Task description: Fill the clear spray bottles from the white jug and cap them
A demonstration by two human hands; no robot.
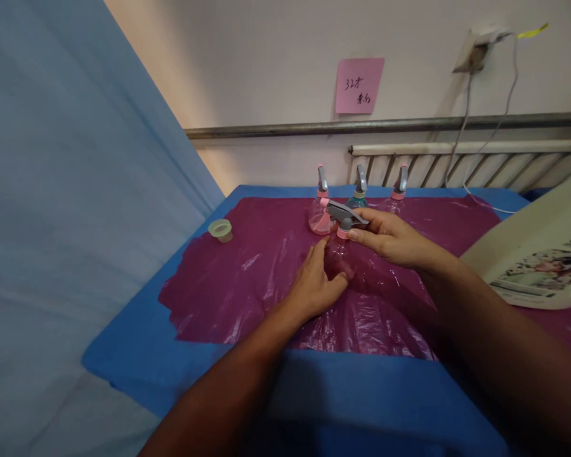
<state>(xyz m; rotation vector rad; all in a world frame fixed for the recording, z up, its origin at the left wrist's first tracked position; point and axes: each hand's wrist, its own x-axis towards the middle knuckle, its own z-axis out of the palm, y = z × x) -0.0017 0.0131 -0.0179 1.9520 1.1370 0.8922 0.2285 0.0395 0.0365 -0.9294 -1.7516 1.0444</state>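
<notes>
A clear spray bottle (339, 255) with a pink collar and a grey trigger head (344, 214) stands on the purple plastic sheet (261, 273). My left hand (316, 283) is wrapped round its body, low down. At the top, my right hand (391, 236) grips the trigger head and collar between thumb and fingers. Behind it are more spray bottles: a pink one (320, 217) to the left, a teal one (358, 200) in the middle, and a clear one with a pink collar (398, 195) to the right, partly covered by my hand.
A small translucent cup (221, 230) sits at the sheet's left side. On the right, a large pale jug (537, 247) with a printed label leans into view. A blue curtain (71, 165) hangs left of the blue table (137, 346). A metal rail (276, 130) and cords run along the wall.
</notes>
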